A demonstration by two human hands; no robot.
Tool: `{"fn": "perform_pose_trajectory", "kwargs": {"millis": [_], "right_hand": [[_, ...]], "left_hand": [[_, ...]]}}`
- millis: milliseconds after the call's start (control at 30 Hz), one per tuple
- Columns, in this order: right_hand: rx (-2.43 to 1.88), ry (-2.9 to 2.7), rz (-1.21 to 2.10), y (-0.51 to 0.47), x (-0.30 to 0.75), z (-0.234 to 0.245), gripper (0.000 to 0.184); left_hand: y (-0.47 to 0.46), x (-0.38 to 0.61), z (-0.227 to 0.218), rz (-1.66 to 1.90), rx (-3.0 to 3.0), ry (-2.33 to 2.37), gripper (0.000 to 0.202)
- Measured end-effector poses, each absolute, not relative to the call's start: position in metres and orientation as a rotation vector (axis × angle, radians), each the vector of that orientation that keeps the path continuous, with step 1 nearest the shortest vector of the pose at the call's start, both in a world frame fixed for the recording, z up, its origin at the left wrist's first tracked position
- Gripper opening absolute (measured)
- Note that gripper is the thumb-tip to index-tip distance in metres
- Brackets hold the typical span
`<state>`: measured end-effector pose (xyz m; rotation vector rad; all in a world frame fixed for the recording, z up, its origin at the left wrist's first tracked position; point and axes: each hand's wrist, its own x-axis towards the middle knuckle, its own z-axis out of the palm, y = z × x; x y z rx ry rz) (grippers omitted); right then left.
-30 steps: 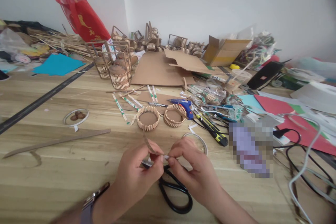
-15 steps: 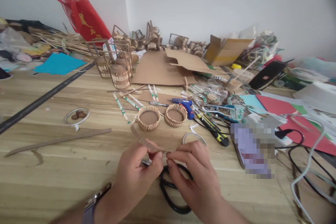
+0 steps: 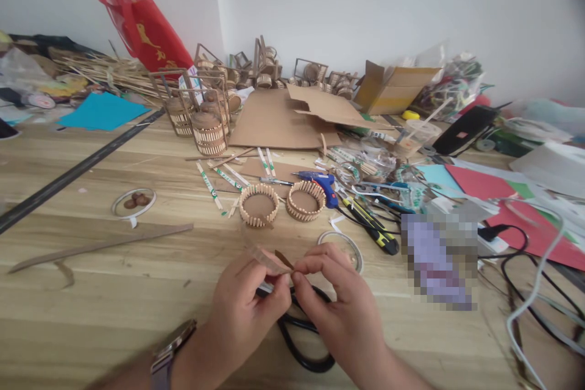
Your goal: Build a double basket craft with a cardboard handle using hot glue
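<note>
My left hand (image 3: 249, 304) and my right hand (image 3: 336, 304) meet over the near middle of the wooden table (image 3: 91, 292). Both pinch a thin brown strip (image 3: 269, 259) that curls up and away to the left, blurred by motion. Black-handled scissors (image 3: 304, 341) lie on the table under my hands. Just beyond stand two small round stick baskets: the left basket (image 3: 258, 205) and the right basket (image 3: 305, 200). A clear tape ring (image 3: 351, 244) lies by my right hand.
A blue glue gun (image 3: 325, 186) and a yellow-black knife (image 3: 372, 228) lie behind the baskets. Cardboard sheets (image 3: 283, 119), stick cages (image 3: 208, 116), a red bag (image 3: 146, 30), a black ruler (image 3: 77, 170), coloured paper (image 3: 503, 195) and cables (image 3: 534, 292) crowd the table.
The strip held between my fingers has flexed and swung, from standing up, to stretching left, to a lower curl. My hands stayed together over the scissors.
</note>
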<state>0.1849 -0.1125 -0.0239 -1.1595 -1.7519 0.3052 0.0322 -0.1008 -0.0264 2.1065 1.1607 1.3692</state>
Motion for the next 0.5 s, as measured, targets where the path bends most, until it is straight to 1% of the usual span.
{"fn": "perform_pose_trajectory", "kwargs": {"millis": [500], "right_hand": [[-1.153, -1.787, 0.223, -0.1112, 0.1861, -0.0265, 0.016]], "left_hand": [[-0.1008, 0.0325, -0.0305, 1.341, 2.107, 1.181, 0.018]]}}
